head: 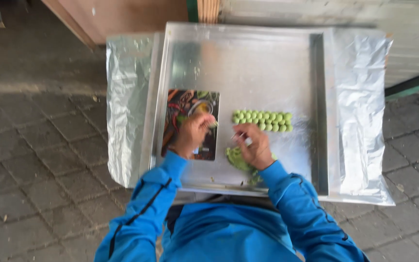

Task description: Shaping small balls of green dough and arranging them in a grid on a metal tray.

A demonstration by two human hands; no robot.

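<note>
My left hand (193, 134) hovers over a flat rectangular scale with a colourful food picture (180, 109); its fingers pinch a small greenish bit near the scale's right edge. My right hand (255, 146) rests above a lump of green dough (237, 159) and grips a small thin tool, only partly visible. Just beyond my right hand, several small green dough balls (263, 121) lie in two neat rows on the metal tray (248, 63). Both arms wear blue sleeves.
The tray sits on crinkled silver foil (364, 111) covering a small table. A raised metal strip (317, 106) runs along the tray's right side. Grey paving stones (35, 145) surround the table; a brown wooden panel (122, 14) stands at the back.
</note>
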